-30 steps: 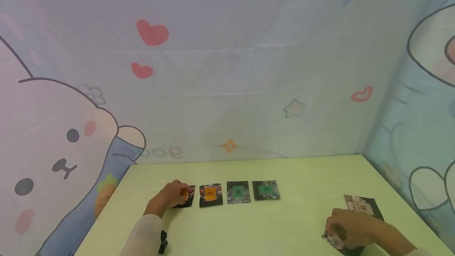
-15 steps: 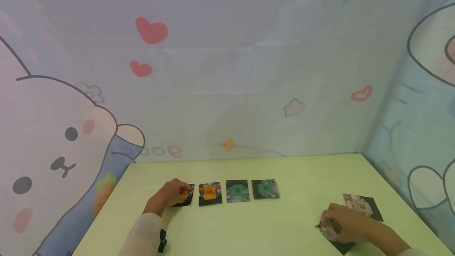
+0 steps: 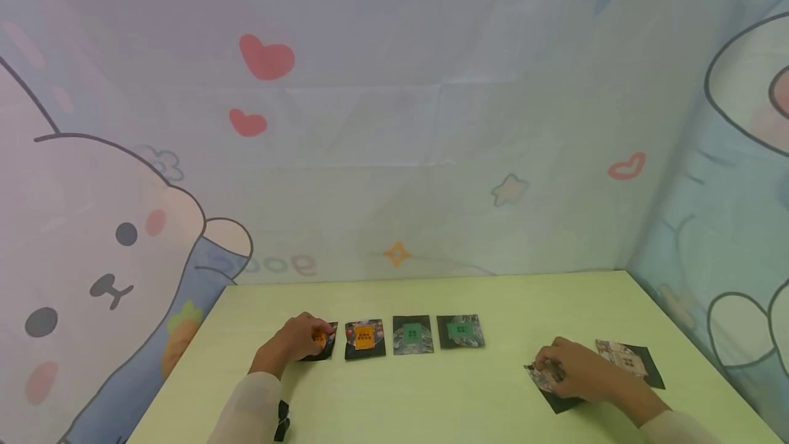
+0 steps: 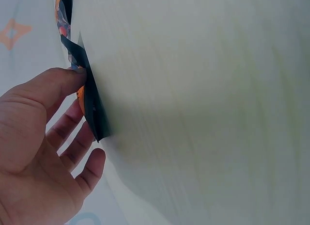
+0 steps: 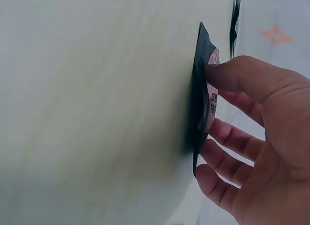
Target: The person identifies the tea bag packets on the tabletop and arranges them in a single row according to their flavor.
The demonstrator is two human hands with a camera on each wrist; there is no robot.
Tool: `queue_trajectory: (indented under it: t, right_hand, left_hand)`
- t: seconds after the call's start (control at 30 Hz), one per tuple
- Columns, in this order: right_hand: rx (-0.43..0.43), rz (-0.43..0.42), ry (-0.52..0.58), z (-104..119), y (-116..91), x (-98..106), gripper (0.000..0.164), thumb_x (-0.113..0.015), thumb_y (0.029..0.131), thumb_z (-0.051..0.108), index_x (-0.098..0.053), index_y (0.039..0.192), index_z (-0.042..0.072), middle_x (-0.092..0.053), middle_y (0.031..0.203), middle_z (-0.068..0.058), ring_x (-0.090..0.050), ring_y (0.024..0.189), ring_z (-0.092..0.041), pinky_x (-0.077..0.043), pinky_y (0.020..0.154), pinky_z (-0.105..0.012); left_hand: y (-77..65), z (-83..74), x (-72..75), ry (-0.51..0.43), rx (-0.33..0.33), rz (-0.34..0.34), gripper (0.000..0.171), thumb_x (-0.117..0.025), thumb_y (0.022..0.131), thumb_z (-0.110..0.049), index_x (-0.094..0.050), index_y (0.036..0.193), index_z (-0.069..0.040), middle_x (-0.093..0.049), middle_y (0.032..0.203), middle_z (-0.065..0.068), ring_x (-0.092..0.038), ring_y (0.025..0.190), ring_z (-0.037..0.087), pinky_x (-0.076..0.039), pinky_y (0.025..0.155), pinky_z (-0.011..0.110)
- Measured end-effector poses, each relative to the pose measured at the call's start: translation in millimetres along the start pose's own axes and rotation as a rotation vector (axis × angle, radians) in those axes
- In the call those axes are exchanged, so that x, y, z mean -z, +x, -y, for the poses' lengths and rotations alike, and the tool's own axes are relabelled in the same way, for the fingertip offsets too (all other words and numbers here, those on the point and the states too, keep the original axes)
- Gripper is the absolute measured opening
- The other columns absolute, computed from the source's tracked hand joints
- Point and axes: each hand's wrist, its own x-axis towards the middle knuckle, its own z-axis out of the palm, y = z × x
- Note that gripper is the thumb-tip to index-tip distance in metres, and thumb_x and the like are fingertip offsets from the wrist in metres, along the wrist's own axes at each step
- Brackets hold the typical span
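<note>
In the head view my left hand (image 3: 296, 338) is at the left end of a row of small flat packets. It holds a dark packet with an orange label (image 3: 318, 356); the left wrist view shows the thumb on this packet (image 4: 95, 113) and the fingers on its far side. My right hand (image 3: 576, 370) grips a dark packet with a pale pinkish-beige label (image 3: 561, 403), partly hidden under the hand. The right wrist view has that packet (image 5: 199, 104) edge-on between thumb and fingers, close to the tabletop.
The row continues with another orange-labelled packet (image 3: 365, 340) and two green-labelled ones, one upright (image 3: 413, 334) and one sideways (image 3: 461, 331). Right of my right hand lies a second beige-labelled packet (image 3: 635, 363). A printed cloth (image 3: 394, 156) hangs behind the pale yellow-green table (image 3: 394, 403).
My right hand has carried the beige-labelled packet leftward and slightly toward the back, away from the other beige one. My left hand has stayed in place on its packet.
</note>
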Motion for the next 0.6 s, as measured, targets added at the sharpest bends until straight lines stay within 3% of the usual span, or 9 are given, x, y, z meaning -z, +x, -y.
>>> queue_trajectory:
  t: [0.6]
  right_hand:
    - [-0.156,-0.082,-0.028,14.9,66.1,-3.2,0.025,-0.078,0.087,0.017,-0.069,0.109,0.019,-0.059,0.106,-0.006,-0.052,0.086,-0.016,-0.048,0.076,-0.041]
  left_hand:
    - [2.1,2.2,-1.8,0.000,0.001,-0.003,0.034,-0.076,0.088,-0.005,-0.075,0.118,-0.020,-0.059,0.132,0.015,-0.050,0.128,0.048,-0.048,0.100,0.060]
